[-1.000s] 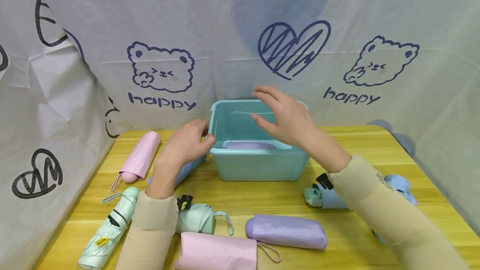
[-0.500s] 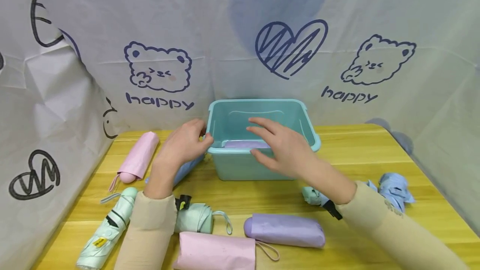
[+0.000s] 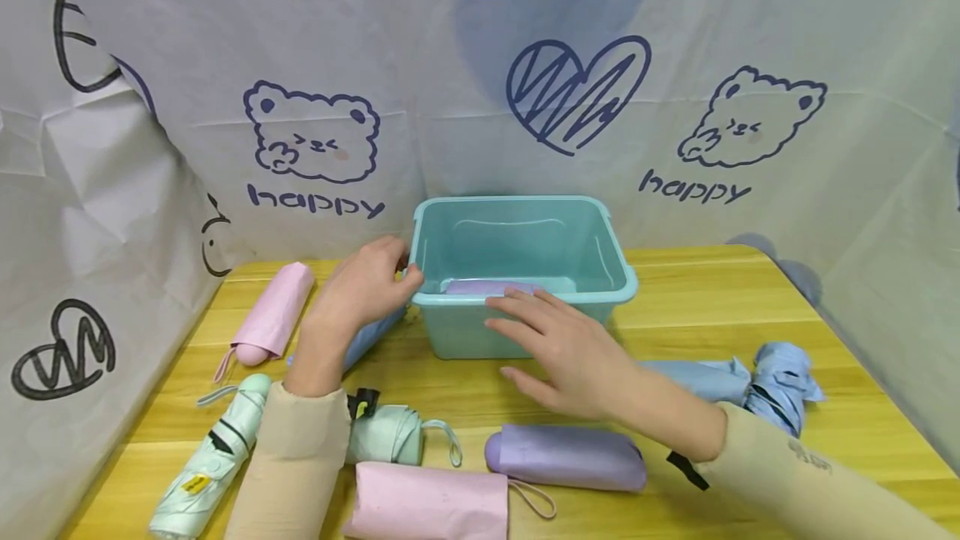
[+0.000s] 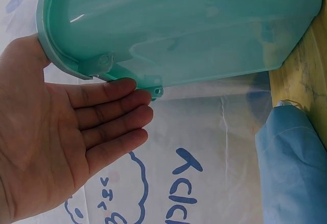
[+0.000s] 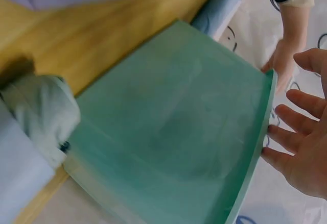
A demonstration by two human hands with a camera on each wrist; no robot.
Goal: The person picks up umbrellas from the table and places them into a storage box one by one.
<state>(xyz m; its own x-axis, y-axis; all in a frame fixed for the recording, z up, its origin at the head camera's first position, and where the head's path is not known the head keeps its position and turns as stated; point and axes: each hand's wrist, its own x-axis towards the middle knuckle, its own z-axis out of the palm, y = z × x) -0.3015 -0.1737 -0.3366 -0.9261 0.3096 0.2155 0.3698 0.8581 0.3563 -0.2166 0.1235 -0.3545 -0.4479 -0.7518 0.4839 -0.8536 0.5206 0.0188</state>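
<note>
A teal plastic storage bin [image 3: 525, 332] stands at the back of the table, with a folded purple umbrella [image 3: 491, 287] lying inside it. My left hand [image 3: 363, 286] holds the bin's left rim, thumb over the edge and fingers along the outside; the left wrist view shows those fingers nearly straight. In front of the bin my right hand [image 3: 566, 352] hovers with spread fingers and nothing in it, its fingertips close to the front rim. Nearer me lies another folded purple umbrella [image 3: 570, 457]. A blue umbrella [image 3: 375, 340] is partly hidden behind my left hand.
Pink umbrellas lie at the left [image 3: 273, 315] and the front [image 3: 431, 502]. Mint umbrellas lie near my left forearm [image 3: 217, 461] and beside it [image 3: 390, 436]. On the right, blue umbrellas [image 3: 780, 386] are partly covered by my right arm. A printed cloth [image 3: 465, 132] hangs behind.
My right hand has come down and toward me, from above the bin's opening to in front of its rim. The left hand stays at the bin's left rim.
</note>
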